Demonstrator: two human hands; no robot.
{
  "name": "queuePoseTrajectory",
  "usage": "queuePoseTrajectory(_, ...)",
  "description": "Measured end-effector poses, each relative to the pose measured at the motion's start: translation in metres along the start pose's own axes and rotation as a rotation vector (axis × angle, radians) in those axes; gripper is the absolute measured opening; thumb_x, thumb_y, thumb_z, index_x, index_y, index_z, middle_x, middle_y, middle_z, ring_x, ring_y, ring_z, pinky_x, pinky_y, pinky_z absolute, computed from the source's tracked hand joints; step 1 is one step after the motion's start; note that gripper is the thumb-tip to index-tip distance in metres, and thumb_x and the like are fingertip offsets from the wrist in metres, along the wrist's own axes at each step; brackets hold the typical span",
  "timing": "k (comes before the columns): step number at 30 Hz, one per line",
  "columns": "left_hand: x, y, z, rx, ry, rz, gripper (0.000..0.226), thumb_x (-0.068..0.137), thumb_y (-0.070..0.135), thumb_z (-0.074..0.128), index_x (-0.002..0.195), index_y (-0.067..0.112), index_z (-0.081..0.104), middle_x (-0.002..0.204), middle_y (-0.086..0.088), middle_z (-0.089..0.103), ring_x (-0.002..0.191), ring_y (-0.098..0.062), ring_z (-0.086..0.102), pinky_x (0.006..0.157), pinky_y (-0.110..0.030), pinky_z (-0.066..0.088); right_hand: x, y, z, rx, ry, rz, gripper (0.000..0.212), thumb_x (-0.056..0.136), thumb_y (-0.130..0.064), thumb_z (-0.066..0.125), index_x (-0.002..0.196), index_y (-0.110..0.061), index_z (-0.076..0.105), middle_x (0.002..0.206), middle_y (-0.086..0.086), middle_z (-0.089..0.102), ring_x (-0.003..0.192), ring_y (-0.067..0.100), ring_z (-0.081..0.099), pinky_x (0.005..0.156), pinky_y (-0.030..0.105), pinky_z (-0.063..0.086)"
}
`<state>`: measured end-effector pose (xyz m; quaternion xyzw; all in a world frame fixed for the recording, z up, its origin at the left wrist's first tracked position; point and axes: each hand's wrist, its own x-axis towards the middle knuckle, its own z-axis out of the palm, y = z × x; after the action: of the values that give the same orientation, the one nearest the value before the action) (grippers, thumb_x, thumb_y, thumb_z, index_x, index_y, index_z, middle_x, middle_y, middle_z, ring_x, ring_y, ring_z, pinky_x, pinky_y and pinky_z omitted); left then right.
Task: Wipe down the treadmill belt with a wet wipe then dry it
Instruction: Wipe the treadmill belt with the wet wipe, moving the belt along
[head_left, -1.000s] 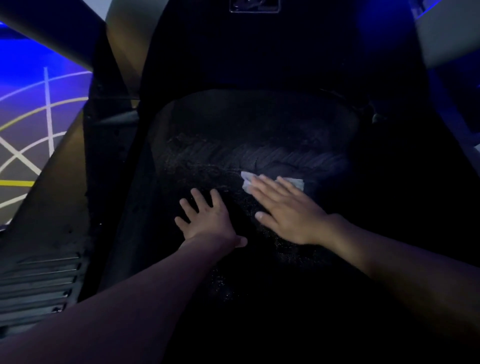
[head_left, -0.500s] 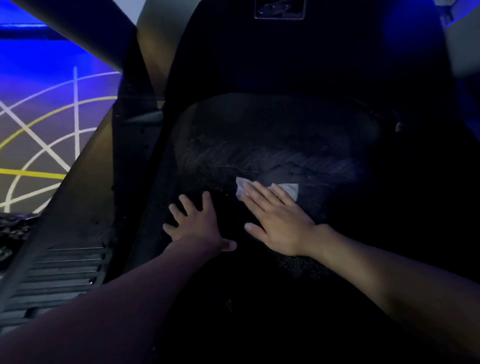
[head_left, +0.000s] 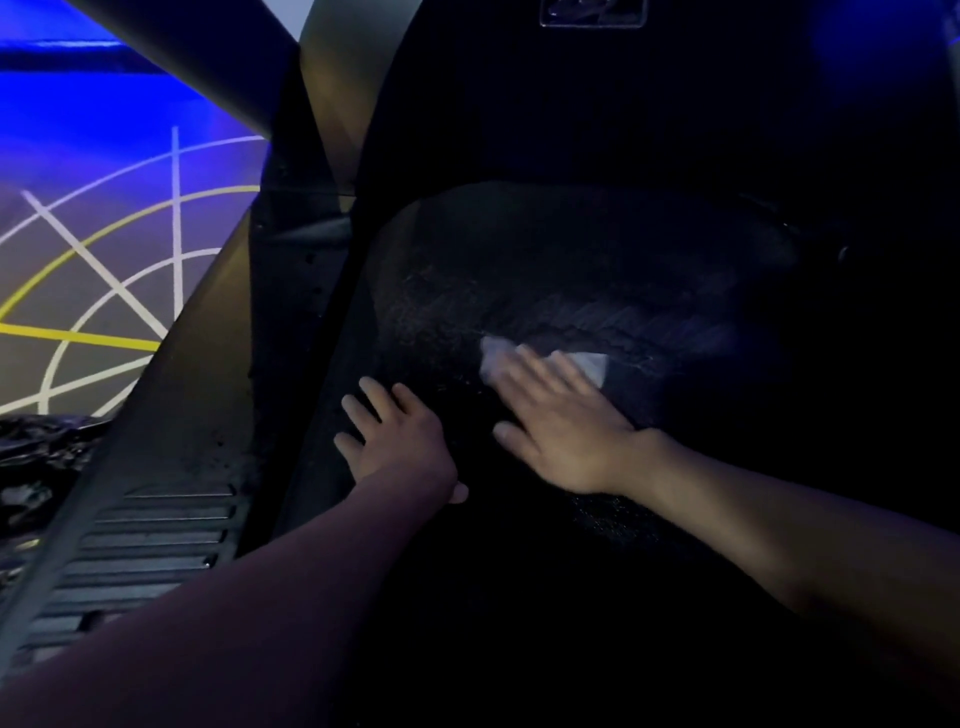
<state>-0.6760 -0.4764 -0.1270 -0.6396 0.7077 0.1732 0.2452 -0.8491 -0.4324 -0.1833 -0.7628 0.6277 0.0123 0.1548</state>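
The black treadmill belt (head_left: 545, 270) fills the middle of the dim view, with paler wiped streaks across it. A white wet wipe (head_left: 592, 364) lies flat on the belt; most of it is under my fingers. My right hand (head_left: 561, 421) presses on the wipe with straight fingers, palm down. To its left, my left hand (head_left: 400, 436) rests flat on the belt with fingers spread, holding nothing.
A ribbed side rail (head_left: 140, 540) runs along the left of the belt. A slanted frame post (head_left: 208, 62) rises at the upper left. Beyond it lies a floor with white and yellow lines (head_left: 104, 291). The motor cover (head_left: 592, 104) is dark at the top.
My right hand and the wipe have shifted slightly left across the belt. The view has panned left, showing more of the lined floor. My left hand stays planted.
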Motion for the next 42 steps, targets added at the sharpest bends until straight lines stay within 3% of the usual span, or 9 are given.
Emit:
queuePoseTrajectory(6, 0.002, -0.005, 0.001, -0.056, -0.040, 0.023, 0.132, 0.071, 0.037, 0.084, 0.152, 0.005, -0.014, 0.157, -0.025, -0.021, 0.146, -0.044, -0.013, 0.116, -0.057, 0.011, 0.016, 0.011, -0.007, 0.037, 0.062, 0.214, 0.068, 0.103, -0.053, 0.011, 0.159, -0.019, -0.006, 0.166, -0.002, -0.017, 0.150, 0.014, -0.021, 0.123, 0.043, -0.012)
queuePoseTrajectory(10, 0.002, -0.010, 0.002, -0.069, -0.026, 0.042, 0.132, 0.071, 0.040, 0.083, 0.151, 0.000, -0.014, 0.158, -0.022, -0.021, 0.147, -0.040, -0.013, 0.117, -0.054, 0.011, 0.011, -0.008, -0.006, 0.024, 0.001, -0.098, 0.067, 0.104, -0.052, 0.019, 0.159, -0.023, -0.004, 0.165, -0.007, -0.016, 0.150, 0.010, -0.021, 0.122, 0.039, -0.013)
queuePoseTrajectory(14, 0.001, -0.019, 0.004, -0.076, -0.012, 0.091, 0.132, 0.071, 0.048, 0.081, 0.151, -0.001, -0.012, 0.158, -0.019, -0.021, 0.148, -0.036, -0.013, 0.118, -0.051, 0.011, 0.027, -0.006, -0.010, 0.051, 0.077, 0.200, 0.066, 0.105, -0.050, 0.017, 0.159, -0.019, -0.005, 0.166, -0.001, -0.015, 0.151, 0.015, -0.019, 0.122, 0.042, -0.012)
queuePoseTrajectory(18, 0.000, -0.029, 0.005, -0.056, 0.021, 0.143, 0.133, 0.068, 0.059, 0.077, 0.152, 0.001, -0.007, 0.160, -0.017, -0.016, 0.149, -0.032, -0.008, 0.117, -0.046, 0.018, 0.026, -0.027, -0.002, 0.001, 0.045, -0.126, 0.066, 0.105, -0.049, 0.023, 0.160, -0.021, 0.000, 0.166, -0.005, -0.012, 0.151, 0.013, -0.015, 0.123, 0.041, -0.009)
queuePoseTrajectory(21, 0.001, -0.035, 0.000, -0.035, 0.006, 0.184, 0.136, 0.064, 0.064, 0.078, 0.153, 0.002, -0.004, 0.161, -0.015, -0.012, 0.150, -0.031, -0.004, 0.117, -0.045, 0.023, 0.039, -0.021, -0.009, 0.034, 0.095, 0.157, 0.065, 0.105, -0.049, 0.020, 0.159, -0.021, -0.003, 0.167, -0.003, -0.012, 0.152, 0.015, -0.015, 0.122, 0.040, -0.011)
queuePoseTrajectory(30, 0.009, -0.076, -0.002, -0.001, -0.031, 0.364, 0.123, 0.073, 0.034, 0.083, 0.154, 0.009, -0.007, 0.160, -0.004, -0.022, 0.150, -0.020, -0.007, 0.119, -0.037, 0.023, 0.062, -0.043, -0.008, 0.000, 0.074, 0.208, 0.065, 0.106, -0.048, 0.016, 0.159, -0.016, -0.004, 0.166, 0.003, -0.014, 0.152, 0.020, -0.017, 0.123, 0.045, -0.009)
queuePoseTrajectory(33, 0.001, -0.071, 0.001, 0.001, 0.050, 0.339, 0.115, 0.078, 0.027, 0.079, 0.155, 0.010, -0.005, 0.161, -0.003, -0.020, 0.150, -0.019, -0.006, 0.117, -0.036, 0.027, 0.061, -0.058, -0.003, -0.056, 0.006, -0.086, 0.064, 0.106, -0.047, 0.017, 0.159, -0.019, -0.005, 0.166, 0.000, -0.016, 0.152, 0.018, -0.017, 0.123, 0.044, -0.008)
queuePoseTrajectory(38, -0.010, -0.059, 0.005, 0.076, 0.161, 0.170, 0.110, 0.074, 0.030, 0.080, 0.153, 0.008, 0.007, 0.154, -0.017, 0.006, 0.142, -0.032, 0.017, 0.109, -0.035, 0.033, 0.079, -0.051, -0.010, -0.001, 0.062, 0.222, 0.066, 0.105, -0.048, 0.015, 0.158, -0.016, -0.008, 0.166, 0.004, -0.017, 0.152, 0.020, -0.017, 0.123, 0.046, -0.008)
queuePoseTrajectory(42, -0.010, -0.057, 0.005, 0.062, 0.196, 0.114, 0.087, 0.071, 0.030, 0.083, 0.138, 0.004, 0.034, 0.133, -0.009, 0.031, 0.124, -0.026, 0.034, 0.091, -0.030, 0.042, 0.081, -0.069, -0.005, -0.047, 0.016, -0.105, 0.064, 0.106, -0.046, 0.019, 0.159, -0.020, -0.003, 0.166, -0.002, -0.015, 0.152, 0.016, -0.015, 0.123, 0.043, -0.007)
